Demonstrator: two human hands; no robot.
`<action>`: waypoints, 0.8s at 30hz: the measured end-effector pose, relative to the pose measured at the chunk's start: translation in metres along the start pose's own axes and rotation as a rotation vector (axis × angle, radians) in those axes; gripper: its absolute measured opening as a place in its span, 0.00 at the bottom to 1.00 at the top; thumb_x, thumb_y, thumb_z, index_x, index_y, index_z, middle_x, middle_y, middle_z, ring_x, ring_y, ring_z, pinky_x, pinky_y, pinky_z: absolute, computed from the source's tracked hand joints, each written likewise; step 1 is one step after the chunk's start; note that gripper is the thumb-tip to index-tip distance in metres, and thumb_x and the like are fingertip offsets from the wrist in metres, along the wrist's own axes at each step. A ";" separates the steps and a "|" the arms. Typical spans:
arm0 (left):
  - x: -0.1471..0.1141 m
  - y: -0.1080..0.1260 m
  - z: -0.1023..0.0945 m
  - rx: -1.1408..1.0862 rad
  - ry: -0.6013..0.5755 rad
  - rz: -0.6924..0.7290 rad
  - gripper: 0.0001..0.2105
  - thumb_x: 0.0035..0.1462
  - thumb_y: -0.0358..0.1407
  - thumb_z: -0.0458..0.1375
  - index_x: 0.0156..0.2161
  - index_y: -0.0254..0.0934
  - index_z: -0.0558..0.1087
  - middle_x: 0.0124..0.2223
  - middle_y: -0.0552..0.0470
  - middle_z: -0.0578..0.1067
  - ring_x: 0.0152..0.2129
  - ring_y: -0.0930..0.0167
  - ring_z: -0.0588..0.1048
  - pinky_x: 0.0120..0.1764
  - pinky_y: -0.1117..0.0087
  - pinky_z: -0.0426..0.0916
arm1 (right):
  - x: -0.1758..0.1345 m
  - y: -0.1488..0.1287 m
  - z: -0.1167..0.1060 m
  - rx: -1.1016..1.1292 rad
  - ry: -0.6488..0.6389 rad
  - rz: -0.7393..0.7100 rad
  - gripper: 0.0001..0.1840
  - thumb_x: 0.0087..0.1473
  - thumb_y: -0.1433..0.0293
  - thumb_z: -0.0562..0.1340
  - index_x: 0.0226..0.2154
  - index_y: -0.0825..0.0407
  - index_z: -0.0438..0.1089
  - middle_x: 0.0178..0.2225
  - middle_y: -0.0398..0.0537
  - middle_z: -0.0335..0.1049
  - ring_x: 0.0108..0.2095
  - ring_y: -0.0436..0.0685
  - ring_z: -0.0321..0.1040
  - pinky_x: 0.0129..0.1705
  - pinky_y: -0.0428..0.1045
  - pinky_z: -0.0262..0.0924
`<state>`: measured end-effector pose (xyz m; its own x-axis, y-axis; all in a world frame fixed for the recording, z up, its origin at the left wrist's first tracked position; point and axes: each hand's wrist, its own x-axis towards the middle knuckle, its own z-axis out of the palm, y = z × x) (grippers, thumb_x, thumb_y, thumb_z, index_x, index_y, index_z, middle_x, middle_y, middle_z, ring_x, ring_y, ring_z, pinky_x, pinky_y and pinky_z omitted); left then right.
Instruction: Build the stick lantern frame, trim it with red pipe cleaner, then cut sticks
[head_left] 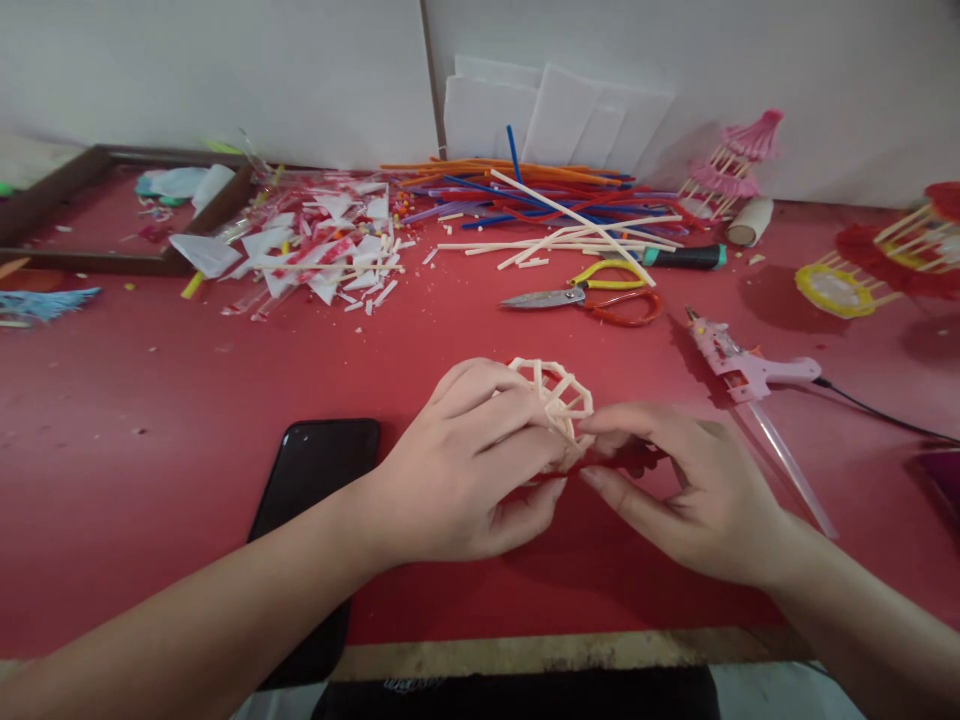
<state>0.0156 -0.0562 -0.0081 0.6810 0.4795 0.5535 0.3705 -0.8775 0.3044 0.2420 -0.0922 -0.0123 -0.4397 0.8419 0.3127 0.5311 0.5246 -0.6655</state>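
Observation:
A small round frame of pale sticks [564,397], built like a wheel with spokes, is held above the red tabletop. My left hand [480,455] wraps over its left side, fingers curled and thumb underneath, hiding much of it. At its right edge, my right hand [667,475] has thumb and forefinger closed in on a thin red strip [611,460] along the lower rim. The strip's far end is hidden behind the fingers. Beyond the hands lie scissors [577,295] with one yellow and one orange handle.
A pink glue gun [754,370] with its cord lies at right, a black phone [319,470] beside my left forearm. Coloured sticks [525,195] and paper scraps [315,235] pile along the back. Pink [731,165] and red-yellow [862,265] stick models stand at right.

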 end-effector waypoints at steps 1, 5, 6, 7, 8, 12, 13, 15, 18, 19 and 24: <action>0.000 0.000 0.000 0.004 0.004 -0.001 0.04 0.54 0.30 0.60 0.36 0.38 0.72 0.38 0.53 0.79 0.37 0.68 0.72 0.47 0.61 0.66 | 0.000 0.000 0.000 -0.001 -0.004 0.002 0.17 0.56 0.74 0.63 0.48 0.49 0.67 0.37 0.44 0.76 0.32 0.48 0.71 0.34 0.43 0.66; 0.001 0.000 0.000 0.018 0.009 -0.004 0.04 0.54 0.30 0.60 0.37 0.38 0.73 0.38 0.52 0.79 0.36 0.68 0.72 0.46 0.60 0.66 | 0.001 -0.002 0.000 -0.003 -0.037 0.005 0.13 0.56 0.75 0.62 0.44 0.49 0.69 0.36 0.42 0.75 0.31 0.47 0.69 0.33 0.42 0.64; 0.001 0.000 0.000 0.021 0.012 -0.002 0.04 0.54 0.30 0.60 0.36 0.38 0.73 0.38 0.52 0.79 0.36 0.67 0.71 0.46 0.60 0.67 | 0.001 -0.003 -0.001 -0.002 -0.033 0.009 0.12 0.56 0.75 0.62 0.43 0.49 0.68 0.35 0.42 0.75 0.30 0.47 0.69 0.32 0.42 0.64; 0.001 0.001 0.000 0.023 0.016 -0.001 0.04 0.54 0.29 0.60 0.36 0.38 0.73 0.37 0.52 0.79 0.36 0.67 0.71 0.45 0.60 0.67 | 0.002 -0.004 -0.001 -0.002 -0.027 0.010 0.10 0.55 0.76 0.62 0.41 0.49 0.68 0.34 0.41 0.74 0.29 0.46 0.67 0.32 0.42 0.63; 0.001 0.001 0.000 0.027 0.019 -0.001 0.04 0.53 0.29 0.60 0.35 0.38 0.73 0.37 0.52 0.79 0.35 0.67 0.71 0.45 0.60 0.67 | 0.002 -0.005 -0.001 -0.002 -0.022 0.009 0.09 0.55 0.76 0.62 0.39 0.49 0.68 0.32 0.40 0.73 0.28 0.46 0.66 0.31 0.41 0.62; 0.001 0.001 0.001 0.047 0.021 0.003 0.04 0.53 0.28 0.59 0.34 0.37 0.73 0.37 0.52 0.79 0.34 0.67 0.70 0.44 0.60 0.67 | 0.003 -0.007 -0.001 -0.017 -0.024 -0.007 0.08 0.52 0.79 0.62 0.31 0.50 0.65 0.26 0.37 0.68 0.25 0.44 0.62 0.28 0.40 0.58; 0.001 0.001 0.001 0.053 0.020 0.005 0.04 0.53 0.28 0.59 0.35 0.37 0.73 0.37 0.52 0.79 0.35 0.67 0.70 0.44 0.60 0.67 | 0.004 -0.008 -0.001 -0.021 -0.027 -0.009 0.08 0.52 0.79 0.62 0.31 0.50 0.65 0.25 0.37 0.67 0.24 0.44 0.61 0.28 0.40 0.58; 0.000 0.001 0.002 0.070 0.022 0.007 0.05 0.52 0.28 0.60 0.35 0.38 0.73 0.37 0.53 0.79 0.35 0.67 0.70 0.45 0.61 0.67 | 0.004 -0.009 0.000 -0.026 -0.024 -0.014 0.07 0.53 0.78 0.61 0.30 0.51 0.64 0.24 0.36 0.66 0.23 0.43 0.60 0.27 0.40 0.57; 0.000 0.001 0.003 0.089 0.029 0.008 0.05 0.52 0.28 0.60 0.35 0.39 0.73 0.36 0.54 0.78 0.36 0.67 0.70 0.46 0.61 0.67 | 0.003 -0.011 0.000 -0.035 -0.030 -0.021 0.07 0.53 0.78 0.61 0.31 0.51 0.65 0.24 0.36 0.67 0.22 0.42 0.60 0.26 0.39 0.56; 0.000 0.001 0.003 0.092 0.030 0.007 0.05 0.52 0.28 0.60 0.35 0.39 0.73 0.36 0.54 0.78 0.36 0.67 0.70 0.46 0.61 0.66 | 0.003 -0.012 0.000 -0.040 -0.034 -0.025 0.06 0.53 0.78 0.61 0.31 0.51 0.65 0.24 0.36 0.67 0.22 0.42 0.60 0.26 0.39 0.56; 0.001 0.001 0.002 0.074 0.018 -0.002 0.03 0.54 0.29 0.60 0.34 0.38 0.72 0.36 0.53 0.78 0.36 0.67 0.69 0.45 0.61 0.66 | 0.001 -0.013 -0.001 -0.041 -0.040 -0.022 0.04 0.55 0.76 0.61 0.32 0.51 0.67 0.23 0.36 0.68 0.21 0.42 0.62 0.25 0.38 0.57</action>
<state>0.0176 -0.0568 -0.0087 0.6689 0.4804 0.5673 0.4181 -0.8741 0.2472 0.2353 -0.0987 -0.0026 -0.4798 0.8247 0.2995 0.5494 0.5486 -0.6302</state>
